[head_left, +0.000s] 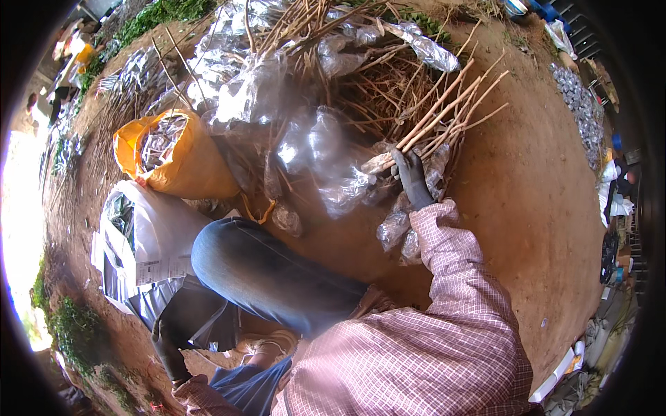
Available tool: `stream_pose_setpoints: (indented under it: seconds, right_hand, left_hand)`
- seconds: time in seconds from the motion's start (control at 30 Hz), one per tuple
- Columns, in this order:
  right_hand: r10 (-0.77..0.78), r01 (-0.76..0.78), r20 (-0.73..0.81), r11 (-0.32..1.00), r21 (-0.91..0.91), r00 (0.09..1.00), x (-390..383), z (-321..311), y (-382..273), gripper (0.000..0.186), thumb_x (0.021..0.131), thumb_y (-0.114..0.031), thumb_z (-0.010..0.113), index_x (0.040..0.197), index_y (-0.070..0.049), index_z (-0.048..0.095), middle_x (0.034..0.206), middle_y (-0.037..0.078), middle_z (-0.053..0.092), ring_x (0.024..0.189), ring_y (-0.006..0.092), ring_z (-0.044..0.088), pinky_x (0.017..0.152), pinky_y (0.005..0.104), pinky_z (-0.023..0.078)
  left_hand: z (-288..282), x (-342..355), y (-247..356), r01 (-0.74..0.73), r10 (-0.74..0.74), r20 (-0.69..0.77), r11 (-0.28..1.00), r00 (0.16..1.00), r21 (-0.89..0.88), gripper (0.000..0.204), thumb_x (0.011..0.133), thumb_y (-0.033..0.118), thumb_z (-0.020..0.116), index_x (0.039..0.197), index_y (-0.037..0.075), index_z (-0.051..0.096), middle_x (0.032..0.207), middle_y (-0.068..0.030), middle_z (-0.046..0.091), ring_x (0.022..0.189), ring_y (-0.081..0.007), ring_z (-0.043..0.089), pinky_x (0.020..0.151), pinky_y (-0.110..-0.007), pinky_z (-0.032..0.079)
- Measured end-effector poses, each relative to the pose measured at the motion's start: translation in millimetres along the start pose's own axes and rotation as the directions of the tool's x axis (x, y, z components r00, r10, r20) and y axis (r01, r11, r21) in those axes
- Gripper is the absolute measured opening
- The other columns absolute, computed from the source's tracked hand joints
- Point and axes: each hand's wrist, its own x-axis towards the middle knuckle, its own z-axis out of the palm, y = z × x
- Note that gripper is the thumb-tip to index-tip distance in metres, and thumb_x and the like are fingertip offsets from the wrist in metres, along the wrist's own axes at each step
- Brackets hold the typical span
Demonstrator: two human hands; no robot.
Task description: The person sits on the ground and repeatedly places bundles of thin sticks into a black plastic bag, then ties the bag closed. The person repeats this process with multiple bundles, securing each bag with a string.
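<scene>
Beside glossy, crinkled plastic-wrapped bundles [326, 139], the right hand [412, 177] is gripping slender, woody brown stems [444, 111], whose bare tips are fanning toward the upper right. Near a smooth white sack [173, 229], the left hand [166, 348] is hovering by dark, shiny plastic [213, 322]; whether it is grasping that, I cannot tell.

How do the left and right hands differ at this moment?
Place: the right hand reaches out ahead, while the left hand is low at the person's left side.
Hold: the right hand's grip is around a bundle of bare stems; the left hand is by the dark plastic, and whether it grasps any is unclear.
Shared: both come from checked sleeves of the same pattern.
</scene>
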Motion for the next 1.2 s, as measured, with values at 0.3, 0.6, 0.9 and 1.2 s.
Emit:
stream_pose_setpoints:
  seconds: [0.3,0.6,0.9,1.2]
  right_hand:
    - [-0.438,0.428,0.053,0.894,0.134,0.897,90.0,28.3,-106.3,0.057,0.094,-0.034,0.072,0.140,-0.006,0.053,0.119,0.016,0.069,0.100,0.0185,0.069,0.087,0.0314,0.059]
    - [0.179,-0.237,-0.546,0.971,-0.038,0.818,115.2,-149.0,51.6,0.047,0.084,-0.054,0.077,0.091,-0.010,0.062,0.074,0.004,0.060,0.059,0.0186,0.057,0.052,0.0323,0.046]
    - [-0.240,0.100,-0.222,0.860,-0.501,0.945,54.2,-125.1,-66.0,0.051,0.097,-0.051,0.060,0.078,-0.004,0.071,0.071,0.007,0.069,0.067,0.0200,0.064,0.065,0.0365,0.050]
    - [-0.670,0.667,-0.128,0.742,-0.069,0.731,-144.3,22.3,-271.5,0.038,0.104,-0.039,0.047,0.116,-0.005,0.058,0.097,0.002,0.055,0.077,0.0068,0.048,0.064,0.0191,0.039]
  left_hand:
    - [5.0,6.5,1.9,-0.107,0.108,-0.023,0.993,0.994,0.039,0.036,0.105,0.031,0.053,0.119,0.001,0.067,0.094,0.0002,0.066,0.076,-0.0090,0.057,0.065,-0.026,0.047]
    - [4.8,-0.8,-9.2,-0.099,0.099,-0.017,0.994,0.995,0.041,0.039,0.106,0.028,0.052,0.128,-0.002,0.064,0.109,-0.0062,0.069,0.092,-0.0141,0.063,0.080,-0.028,0.052]
    - [2.9,6.8,-8.8,-0.131,0.133,-0.039,0.990,0.990,0.042,0.031,0.105,0.022,0.053,0.119,-0.001,0.067,0.104,-0.0037,0.068,0.091,-0.0125,0.060,0.082,-0.029,0.050]
    - [28.5,13.4,-15.6,-0.330,0.395,-0.142,0.881,0.908,0.338,0.027,0.100,0.017,0.061,0.119,-0.001,0.068,0.099,-0.0110,0.073,0.087,-0.0170,0.065,0.079,-0.032,0.054]
